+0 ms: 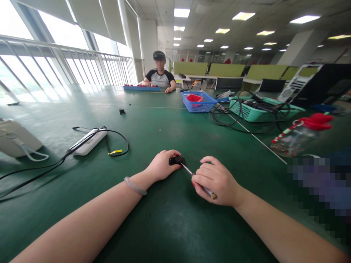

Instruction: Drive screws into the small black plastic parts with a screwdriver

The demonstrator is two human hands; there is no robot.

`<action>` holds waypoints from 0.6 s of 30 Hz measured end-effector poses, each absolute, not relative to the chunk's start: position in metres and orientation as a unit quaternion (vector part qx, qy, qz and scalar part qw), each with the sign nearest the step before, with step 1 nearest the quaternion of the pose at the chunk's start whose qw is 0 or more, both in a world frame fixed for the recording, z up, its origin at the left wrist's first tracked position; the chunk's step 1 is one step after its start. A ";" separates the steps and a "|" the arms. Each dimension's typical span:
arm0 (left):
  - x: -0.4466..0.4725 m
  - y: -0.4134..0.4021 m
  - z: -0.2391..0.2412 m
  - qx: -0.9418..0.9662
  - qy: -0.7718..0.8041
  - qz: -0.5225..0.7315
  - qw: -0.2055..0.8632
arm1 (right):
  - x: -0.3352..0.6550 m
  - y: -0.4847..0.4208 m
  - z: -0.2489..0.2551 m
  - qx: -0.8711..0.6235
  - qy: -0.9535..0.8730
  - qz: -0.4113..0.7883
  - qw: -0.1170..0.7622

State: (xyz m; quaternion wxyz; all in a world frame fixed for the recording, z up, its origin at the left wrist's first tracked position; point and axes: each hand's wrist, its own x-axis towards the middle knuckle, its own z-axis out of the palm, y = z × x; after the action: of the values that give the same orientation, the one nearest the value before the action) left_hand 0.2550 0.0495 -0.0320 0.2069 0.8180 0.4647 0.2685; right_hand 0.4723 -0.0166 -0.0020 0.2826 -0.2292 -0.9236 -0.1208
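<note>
left hand (161, 166): fingers curled round small black part (175, 160), pinning it on the green table (170, 124); bracelet at wrist
small black part: on the table, between both hands
right hand (215, 180): closed on thin metal tool (189, 171), held pen-style, tip touching the black part
table left: white power strip (89, 141) with black cable, well apart from hands
table far: blue basket (199, 102), teal basket (257, 111) full of cables
table right: red-capped bottle (296, 138) on its side
far end: seated person (160, 78), hands on table
</note>
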 end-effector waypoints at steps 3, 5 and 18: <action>0.255 0.049 -0.032 0.818 0.464 0.270 0.208 | 0.470 -0.016 -0.002 -0.229 -0.929 -0.129 0.260; 0.255 0.049 -0.032 0.819 0.462 0.270 0.208 | 0.469 -0.015 -0.002 -0.231 -0.928 -0.137 0.258; 0.255 0.048 -0.034 0.799 0.474 0.278 0.244 | 0.467 -0.016 -0.004 -0.238 -0.914 -0.168 0.283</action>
State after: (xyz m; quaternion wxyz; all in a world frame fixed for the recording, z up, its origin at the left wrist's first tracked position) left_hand 0.2550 0.0484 -0.0338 0.2445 0.7992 0.4736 0.2778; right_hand 0.4666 -0.0163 -0.0039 0.2829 -0.2384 -0.9137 -0.1681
